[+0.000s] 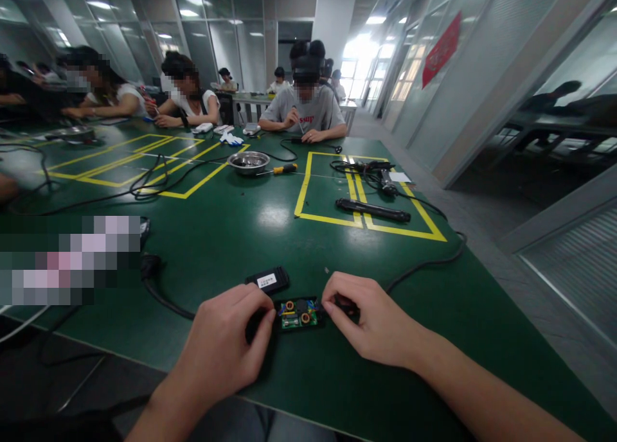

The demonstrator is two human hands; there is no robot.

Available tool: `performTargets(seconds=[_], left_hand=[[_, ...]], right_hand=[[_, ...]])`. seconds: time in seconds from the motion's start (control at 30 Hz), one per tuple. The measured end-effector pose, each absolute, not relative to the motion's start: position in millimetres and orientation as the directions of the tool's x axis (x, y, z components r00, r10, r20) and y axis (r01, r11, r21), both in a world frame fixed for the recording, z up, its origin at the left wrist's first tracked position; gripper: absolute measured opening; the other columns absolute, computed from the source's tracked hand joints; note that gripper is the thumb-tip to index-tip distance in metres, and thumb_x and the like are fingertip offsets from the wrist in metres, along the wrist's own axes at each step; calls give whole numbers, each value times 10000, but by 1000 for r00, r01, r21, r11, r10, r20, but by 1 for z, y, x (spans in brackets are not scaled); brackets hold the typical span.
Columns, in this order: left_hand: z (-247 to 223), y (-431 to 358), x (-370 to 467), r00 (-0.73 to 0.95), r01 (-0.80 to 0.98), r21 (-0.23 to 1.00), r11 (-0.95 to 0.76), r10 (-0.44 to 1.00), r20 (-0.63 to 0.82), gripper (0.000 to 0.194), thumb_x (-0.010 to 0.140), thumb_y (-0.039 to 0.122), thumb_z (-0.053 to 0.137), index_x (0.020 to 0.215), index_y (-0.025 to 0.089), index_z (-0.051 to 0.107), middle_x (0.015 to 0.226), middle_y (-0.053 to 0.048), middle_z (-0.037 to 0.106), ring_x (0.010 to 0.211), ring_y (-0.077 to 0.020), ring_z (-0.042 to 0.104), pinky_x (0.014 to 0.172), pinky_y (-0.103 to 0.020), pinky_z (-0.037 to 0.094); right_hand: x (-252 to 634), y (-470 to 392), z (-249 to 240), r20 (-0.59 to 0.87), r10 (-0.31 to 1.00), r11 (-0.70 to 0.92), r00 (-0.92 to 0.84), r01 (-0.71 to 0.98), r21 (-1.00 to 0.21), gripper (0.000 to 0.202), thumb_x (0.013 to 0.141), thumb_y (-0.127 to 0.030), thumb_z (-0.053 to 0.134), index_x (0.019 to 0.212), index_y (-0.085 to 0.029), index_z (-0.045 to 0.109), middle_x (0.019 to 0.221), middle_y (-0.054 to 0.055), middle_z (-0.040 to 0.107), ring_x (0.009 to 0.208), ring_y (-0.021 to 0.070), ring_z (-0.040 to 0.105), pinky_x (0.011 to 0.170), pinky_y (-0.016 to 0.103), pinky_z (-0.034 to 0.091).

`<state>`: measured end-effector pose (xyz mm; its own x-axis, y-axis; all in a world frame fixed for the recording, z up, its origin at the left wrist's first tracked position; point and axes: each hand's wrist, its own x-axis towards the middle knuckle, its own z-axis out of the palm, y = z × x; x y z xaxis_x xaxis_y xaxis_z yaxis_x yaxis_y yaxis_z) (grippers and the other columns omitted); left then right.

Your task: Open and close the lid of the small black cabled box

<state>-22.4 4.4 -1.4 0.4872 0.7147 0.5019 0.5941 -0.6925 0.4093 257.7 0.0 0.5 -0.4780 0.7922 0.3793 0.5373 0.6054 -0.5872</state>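
Circuit board [299,315] is held, in its case [313,327], between left hand [229,333] and right hand [369,320], ends pinched by curled fingers; beyond it, the label [267,280] on the cover [281,277] is illegible, a T-shirt [325,112] marked "ssup".

Your left hand [234,333] and right hand [364,320] pinch at opposite ends of an open black plastic case with a green circuit board [299,315] inside, on the green table [212,252]. Just beyond your left fingers lies a black rectangular cover with a white label [268,279]; farther off, a yellow-and-black-handled screwdriver [285,169] sits beside a round silver metal bowl [248,170].
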Motion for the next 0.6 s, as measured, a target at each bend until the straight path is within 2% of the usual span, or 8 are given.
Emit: performTargets(seconds=[0.2,0.43,0.53,0.6], left_hand=[[-1,6,-22,511,591,397,-702,707,489,210,1047,149,563,879,234,656,797,-18,722,708,-215,688,639,-313,480],[2,9,-24,557,540,400,-740,671,490,214,1061,135,582,885,236,650,860,-34,743,879,-262,655,735,-356,518],[2,12,-25,518,564,393,-726,682,516,219,1060,157,600,882,234,703,989,-66,765,966,-285,673,832,-417,556],[-1,16,-25,441,617,385,-686,707,553,224,1065,169,590,976,242,783,1145,-99,780,1074,-311,697,910,-467,580]], right_hand=[[258,0,2,331,813,573,-480,556,-602,154,1034,-151,565,920,-240,616,836,5,675,699,184,621,673,335,462],[263,3,4,281,820,554,-498,572,-605,150,1030,-146,622,919,-234,671,834,11,698,745,197,637,707,333,474],[264,4,4,270,821,551,-503,576,-604,150,1028,-138,635,918,-233,674,842,15,701,766,203,645,724,334,479],[264,4,4,265,822,549,-503,580,-602,146,1021,-132,642,920,-233,670,843,13,696,767,205,643,725,335,475]])
